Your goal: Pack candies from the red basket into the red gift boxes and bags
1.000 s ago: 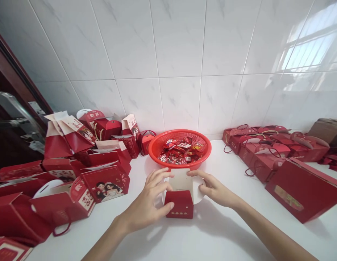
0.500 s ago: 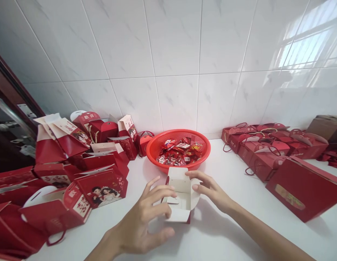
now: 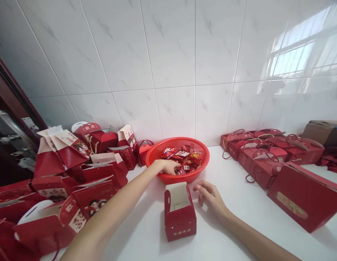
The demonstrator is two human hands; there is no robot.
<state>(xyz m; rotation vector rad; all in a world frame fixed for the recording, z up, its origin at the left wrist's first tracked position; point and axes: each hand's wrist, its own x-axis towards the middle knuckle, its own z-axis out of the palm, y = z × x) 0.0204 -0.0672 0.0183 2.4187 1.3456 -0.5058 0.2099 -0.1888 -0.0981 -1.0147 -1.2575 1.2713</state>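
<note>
A small red gift box [image 3: 182, 221] stands upright on the white table in front of me, its top open and pale inside walls showing. Beyond it sits a red plastic basket [image 3: 197, 177] holding several wrapped candies [image 3: 184, 154], mostly red. Over the basket's near-left rim, my left hand [image 3: 169, 166] reaches in among the candies; its fingertips are partly hidden, so its grip is unclear. My right hand [image 3: 209, 195] rests just right of the box, with fingers loosely bent and apart, and nothing visible in them.
Many open red boxes and bags [image 3: 98, 181] crowd the left side. Closed red boxes with cord handles [image 3: 255, 159] are grouped at the right, behind a larger red box [image 3: 301, 199]. A brown carton [image 3: 320, 136] stands far right. A tiled wall [image 3: 174, 108] rises behind.
My left hand has moved from the box into the basket. The box's flaps are now upright, and it stands facing me. My right hand has let go of its flap.
</note>
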